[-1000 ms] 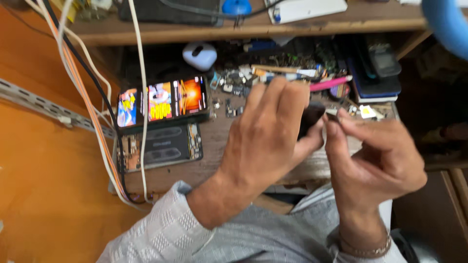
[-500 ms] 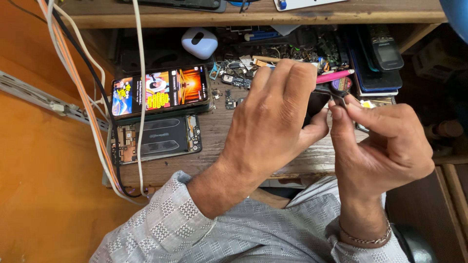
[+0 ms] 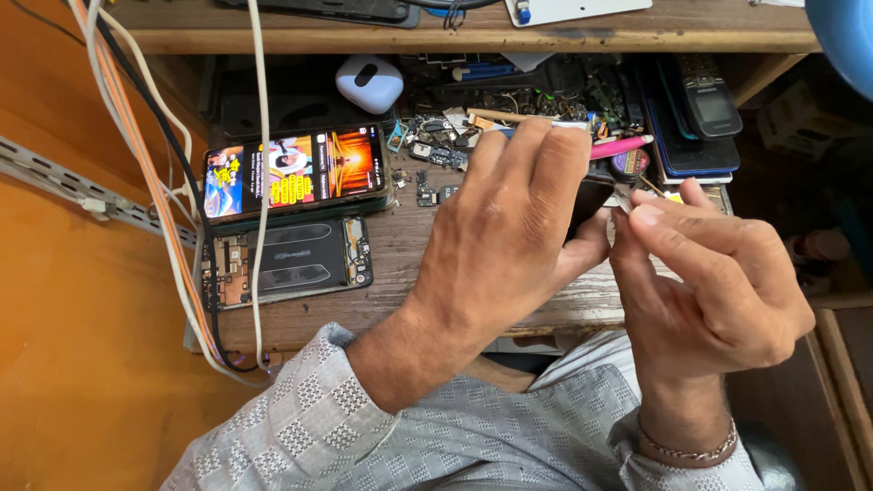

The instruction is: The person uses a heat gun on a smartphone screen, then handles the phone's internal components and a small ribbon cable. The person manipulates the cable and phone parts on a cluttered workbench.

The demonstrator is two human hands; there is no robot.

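Left hand [image 3: 514, 227] clamped around small dark part [image 3: 589, 202] above worktop [image 3: 409, 245] edge, right hand [image 3: 709, 282] pinching thin metal sliver [image 3: 626, 205] against it; best braced steady, light pressure only.

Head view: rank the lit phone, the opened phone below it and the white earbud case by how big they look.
1. Lit phone and opened phone: look alike in size, so unranked.
2. White earbud case: clearly smallest.
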